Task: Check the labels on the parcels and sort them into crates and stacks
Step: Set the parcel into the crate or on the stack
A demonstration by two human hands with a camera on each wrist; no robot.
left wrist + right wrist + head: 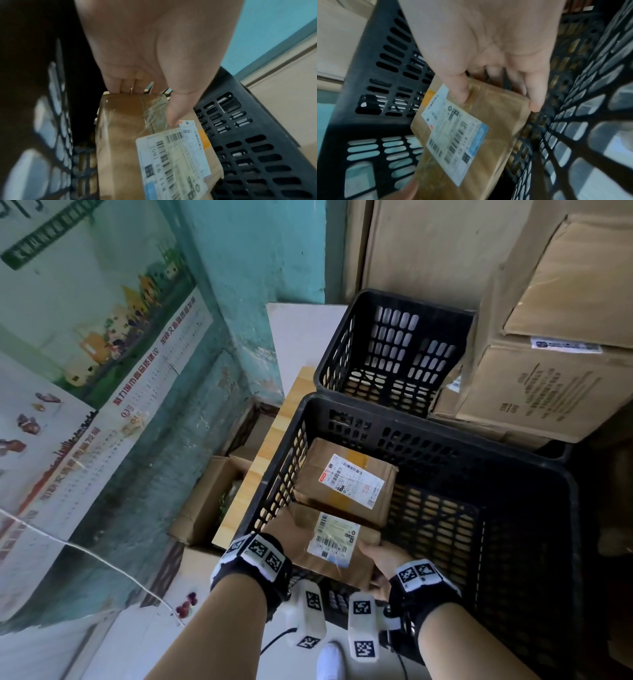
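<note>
**Taped parcel held by both hands inside the near crate**

A flat brown parcel (322, 546), wrapped in clear tape and bearing a white shipping label (334, 539), is held inside the near black plastic crate (513, 474), close to its near left corner. The left hand (154, 47) is clasped on one end, thumb laid on top and fingers curled under the edge. The right hand (488, 40) is clasped on the opposite end in the same manner. A second labelled cardboard parcel (346, 481) is seen lying in the crate just beyond the held one; whether the two touch cannot be told.

A second black slotted crate (394, 344) is set directly behind the first. Both are placed on a light wooden board (270, 446). To the right, large cardboard cartons (548, 354) are stacked beside the crates. To the left, a worn teal-painted wall (239, 268) is seen, with printed calendar posters (102, 337) fixed to it. An open cardboard box (205, 498) is wedged between the wall and the board. White floor tiles (137, 645) are visible below the forearms.
</note>
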